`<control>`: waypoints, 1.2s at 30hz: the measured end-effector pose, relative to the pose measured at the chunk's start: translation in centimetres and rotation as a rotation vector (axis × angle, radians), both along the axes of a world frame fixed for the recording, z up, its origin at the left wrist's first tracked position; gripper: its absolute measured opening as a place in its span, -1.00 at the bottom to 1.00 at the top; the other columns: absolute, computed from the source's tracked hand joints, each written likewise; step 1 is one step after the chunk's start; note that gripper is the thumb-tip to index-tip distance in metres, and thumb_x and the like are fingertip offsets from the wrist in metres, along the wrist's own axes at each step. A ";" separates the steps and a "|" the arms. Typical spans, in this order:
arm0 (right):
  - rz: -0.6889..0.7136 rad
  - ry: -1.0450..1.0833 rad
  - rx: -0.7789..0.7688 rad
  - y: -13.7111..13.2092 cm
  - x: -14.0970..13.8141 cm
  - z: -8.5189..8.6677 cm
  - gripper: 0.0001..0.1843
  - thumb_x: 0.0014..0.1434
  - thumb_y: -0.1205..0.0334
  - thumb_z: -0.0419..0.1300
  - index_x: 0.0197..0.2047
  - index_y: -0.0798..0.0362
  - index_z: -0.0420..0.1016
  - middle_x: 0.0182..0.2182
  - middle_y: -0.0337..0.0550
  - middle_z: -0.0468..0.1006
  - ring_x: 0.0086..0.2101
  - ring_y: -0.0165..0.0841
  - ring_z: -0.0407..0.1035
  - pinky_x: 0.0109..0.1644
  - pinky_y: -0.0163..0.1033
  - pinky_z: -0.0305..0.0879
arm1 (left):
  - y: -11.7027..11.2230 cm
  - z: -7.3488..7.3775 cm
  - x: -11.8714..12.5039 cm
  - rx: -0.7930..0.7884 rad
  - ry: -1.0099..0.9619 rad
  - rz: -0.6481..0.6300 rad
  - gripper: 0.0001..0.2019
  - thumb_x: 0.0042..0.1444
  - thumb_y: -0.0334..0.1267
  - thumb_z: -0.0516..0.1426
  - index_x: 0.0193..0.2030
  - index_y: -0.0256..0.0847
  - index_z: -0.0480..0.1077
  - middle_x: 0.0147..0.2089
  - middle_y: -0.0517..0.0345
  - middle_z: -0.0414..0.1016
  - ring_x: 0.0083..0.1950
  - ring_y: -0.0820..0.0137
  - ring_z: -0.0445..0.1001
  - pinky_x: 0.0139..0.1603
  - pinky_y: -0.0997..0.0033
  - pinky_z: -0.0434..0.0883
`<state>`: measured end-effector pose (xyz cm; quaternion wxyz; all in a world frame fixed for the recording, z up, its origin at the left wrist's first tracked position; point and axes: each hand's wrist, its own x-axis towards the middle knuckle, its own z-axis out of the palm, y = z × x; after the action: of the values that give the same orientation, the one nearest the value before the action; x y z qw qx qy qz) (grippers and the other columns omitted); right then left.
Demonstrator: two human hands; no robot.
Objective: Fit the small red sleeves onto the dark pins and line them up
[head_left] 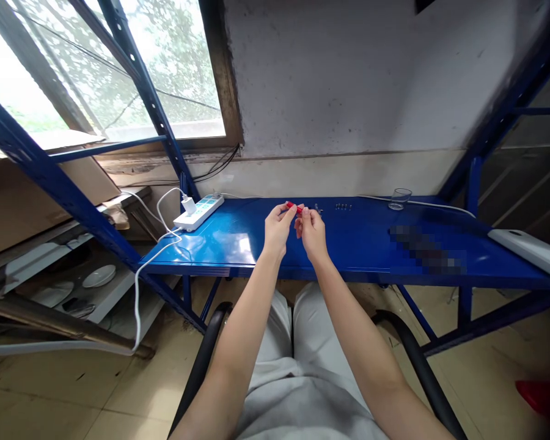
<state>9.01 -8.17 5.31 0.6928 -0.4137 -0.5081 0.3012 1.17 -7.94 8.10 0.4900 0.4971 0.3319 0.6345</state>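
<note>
A small red stick-shaped piece point(294, 207) is held up between both hands, above the blue table point(352, 244). My left hand point(277, 227) pinches its left end between thumb and fingers. At its right end, my right hand point(312, 231) closes thumb and fingertips on it. The fingers cover much of the piece, so its exact kind cannot be made out. Just behind my right hand lie some small metal parts point(318, 209), partly hidden. Several small screw-like pieces point(343, 207) lie in a group further right.
A white power strip point(200, 212) with a plugged-in charger point(189, 204) lies at the table's left end, its cable hanging down. To the right are a clear glass point(399, 198), a blurred dark object point(424, 249) and a white flat device point(529, 252). Blue posts frame both sides.
</note>
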 end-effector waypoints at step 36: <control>-0.238 -0.607 -0.198 2.7 8.4 0.3 -0.82 -0.01 0.14 0.14 -0.42 0.09 0.44 -0.49 -0.14 0.48 -0.47 -0.38 0.33 -0.36 -0.27 0.23 | 8.0 -2.9 1.6 0.018 0.275 0.200 -0.77 -0.10 -0.15 0.21 -0.36 -0.28 0.45 -0.35 0.08 0.50 -0.31 0.43 0.44 -0.23 0.45 0.33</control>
<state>17.45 -5.52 5.62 0.4967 -0.6063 -0.6074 0.1292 2.72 0.04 5.20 0.3698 0.5479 0.4381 0.6091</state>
